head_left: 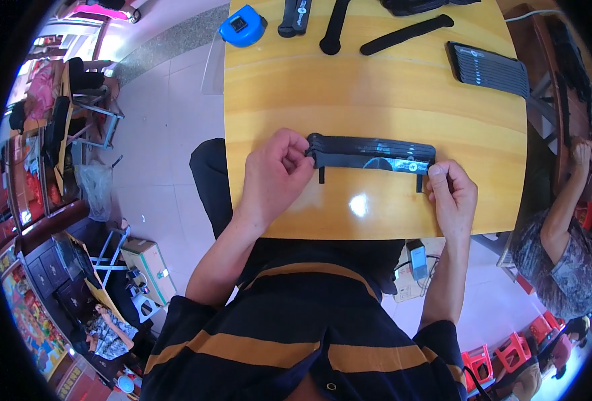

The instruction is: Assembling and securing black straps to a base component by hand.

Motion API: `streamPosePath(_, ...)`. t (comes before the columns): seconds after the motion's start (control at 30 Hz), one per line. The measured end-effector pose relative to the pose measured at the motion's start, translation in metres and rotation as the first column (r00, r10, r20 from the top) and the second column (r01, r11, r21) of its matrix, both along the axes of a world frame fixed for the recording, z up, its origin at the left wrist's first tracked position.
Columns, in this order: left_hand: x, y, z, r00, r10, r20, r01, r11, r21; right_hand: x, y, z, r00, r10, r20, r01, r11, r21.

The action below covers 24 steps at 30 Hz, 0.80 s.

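A stack of flat black straps [369, 148] lies across the wooden table in front of me, the nearest one bearing a blue and white printed label. My left hand [279, 170] pinches the rounded left end of the stack between thumb and fingers. At the other end, my right hand [453, 194] is closed on the labelled strap's corner, thumb on top. Two narrow black strips [419, 184] poke out from under the stack toward me. My fingers partly cover both ends.
The table [376, 87] also bears a blue tape measure [242, 27], a loose black strap [407, 35], another strap [334, 27], a labelled strap piece [294, 17] and a second strap stack [488, 69]. Another person [563, 254] sits at the right. A carton [145, 267] stands on the floor.
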State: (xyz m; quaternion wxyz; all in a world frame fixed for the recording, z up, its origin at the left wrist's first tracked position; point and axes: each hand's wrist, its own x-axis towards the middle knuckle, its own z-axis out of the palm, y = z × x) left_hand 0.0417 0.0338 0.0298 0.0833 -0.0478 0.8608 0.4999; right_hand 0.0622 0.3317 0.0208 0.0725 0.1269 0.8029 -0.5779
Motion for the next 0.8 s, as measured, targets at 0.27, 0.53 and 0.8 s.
streamPosePath(0.27, -0.0025, 0.0013, 0.0020, 1.000, 0.002, 0.019, -0.002, 1.000, 0.007, -0.0025, -0.0003, -0.0025, 1.000, -0.004, 0.001, 0.004, 1.000, 0.019)
streamPosePath(0.53, -0.0024, 0.0028, -0.0004, 1.000, -0.001, 0.008, 0.001, 1.000, -0.001, -0.0034, -0.0016, -0.0059, 1.000, -0.025, -0.015, 0.026, 0.998, 0.052)
streamPosePath(0.8, -0.0016, 0.0020, -0.0042, 1.000, -0.005, -0.028, 0.004, 0.999, -0.042, -0.0046, -0.0038, -0.0067, 0.998, -0.062, -0.028, 0.065, 0.993, 0.095)
